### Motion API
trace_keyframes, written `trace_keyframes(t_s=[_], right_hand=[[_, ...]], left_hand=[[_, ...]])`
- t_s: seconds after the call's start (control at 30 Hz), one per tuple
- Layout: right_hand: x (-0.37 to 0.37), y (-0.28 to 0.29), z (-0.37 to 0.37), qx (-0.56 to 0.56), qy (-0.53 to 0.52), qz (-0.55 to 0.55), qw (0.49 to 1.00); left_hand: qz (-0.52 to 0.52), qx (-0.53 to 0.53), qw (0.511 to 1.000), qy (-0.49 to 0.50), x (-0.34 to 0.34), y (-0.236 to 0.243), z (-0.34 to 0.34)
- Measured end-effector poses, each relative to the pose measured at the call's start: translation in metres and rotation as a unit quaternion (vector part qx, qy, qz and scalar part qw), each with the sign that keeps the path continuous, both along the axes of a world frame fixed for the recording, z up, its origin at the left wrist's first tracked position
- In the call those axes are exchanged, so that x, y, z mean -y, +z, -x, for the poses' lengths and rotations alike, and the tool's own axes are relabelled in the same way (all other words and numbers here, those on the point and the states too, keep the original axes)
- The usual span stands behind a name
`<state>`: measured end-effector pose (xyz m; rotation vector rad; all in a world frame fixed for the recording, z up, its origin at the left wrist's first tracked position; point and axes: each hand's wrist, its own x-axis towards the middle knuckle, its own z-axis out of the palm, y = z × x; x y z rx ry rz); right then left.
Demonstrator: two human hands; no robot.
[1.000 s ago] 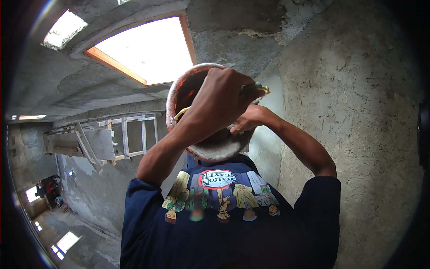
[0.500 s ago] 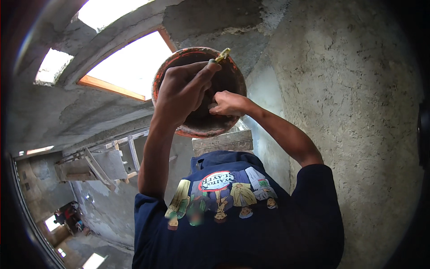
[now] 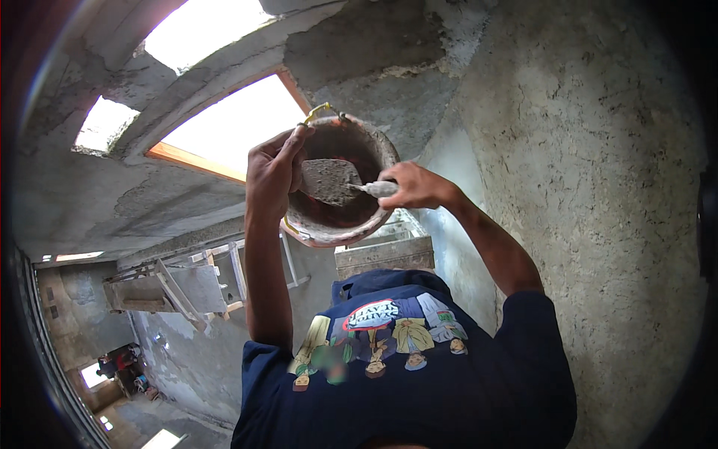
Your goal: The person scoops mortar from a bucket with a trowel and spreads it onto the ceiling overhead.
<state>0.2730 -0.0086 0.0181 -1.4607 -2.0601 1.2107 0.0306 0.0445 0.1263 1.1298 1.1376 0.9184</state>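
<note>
A round bucket [image 3: 387,146] with an orange-tinged, mortar-crusted rim is held up in front of me, its mouth facing me. My left hand [image 3: 271,173] is closed at its left side, thumb and fingers pinching the yellow-wrapped wire handle [image 3: 320,109]. Across the bucket's mouth lies a trowel [image 3: 381,188], its pale, mortar-smeared grip in my closed right hand [image 3: 420,185]. A flat heap of grey wet mortar [image 3: 329,182] covers the trowel's blade. The bucket's bottom is mostly hidden behind it.
A rough plastered wall [image 3: 598,187] rises close on my right. Below the bucket sits a wooden plank box or platform [image 3: 385,256]. Wooden scaffolding [image 3: 176,288] stands lower left, and a wood-framed window opening [image 3: 239,123] is at upper left.
My right hand has come up out of the bucket and moved right, bringing the mortar-loaded trowel into view. The bucket has shifted slightly and more of its wire handle shows.
</note>
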Motion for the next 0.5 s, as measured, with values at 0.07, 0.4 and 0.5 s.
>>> trace_keyframes(t_s=[0.07, 0.4, 0.5], right_hand=[[0.01, 0.006, -0.02, 0.021, 0.011, -0.002, 1.0], [0.057, -0.037, -0.045, -0.022, -0.084, 0.058, 0.994], [0.061, -0.041, -0.044, -0.015, -0.088, 0.039, 0.995]], left_hand=[[0.003, -0.003, 1.0, 0.012, -0.006, -0.008, 0.006], [0.065, 0.028, 0.997, 0.006, -0.004, -0.022, -0.004], [0.041, -0.003, 0.999, -0.005, -0.004, -0.023, -0.003]])
